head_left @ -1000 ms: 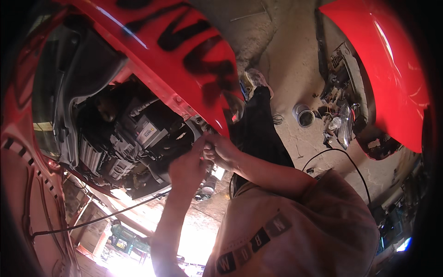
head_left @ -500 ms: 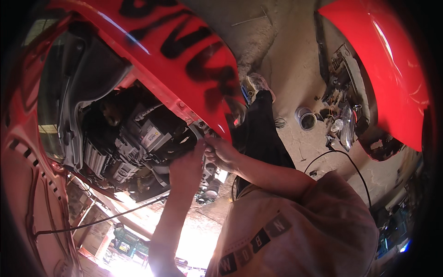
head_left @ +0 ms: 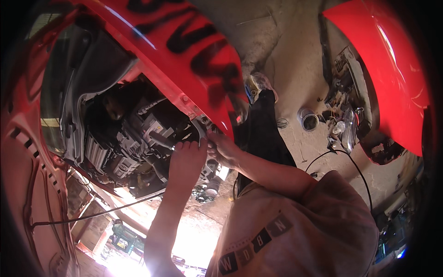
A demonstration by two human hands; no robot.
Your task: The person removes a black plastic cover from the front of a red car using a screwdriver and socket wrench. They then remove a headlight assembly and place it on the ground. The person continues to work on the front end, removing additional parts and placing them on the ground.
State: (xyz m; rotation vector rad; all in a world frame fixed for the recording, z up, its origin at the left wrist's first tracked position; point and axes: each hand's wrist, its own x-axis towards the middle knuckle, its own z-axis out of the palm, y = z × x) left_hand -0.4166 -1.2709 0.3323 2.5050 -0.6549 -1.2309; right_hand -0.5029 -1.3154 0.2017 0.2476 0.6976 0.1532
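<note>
Head view: engine bay (head_left: 122,129) open; we judge work unfinished;
our left hand (head_left: 187,159) holds a dark handle (head_left: 161,140), fingers curled; what our right hand (head_left: 224,150) holds, we cannot tell.

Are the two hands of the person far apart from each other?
No, the left hand is close beside the right hand, both near the lower end of the red panel with black markings.
</note>
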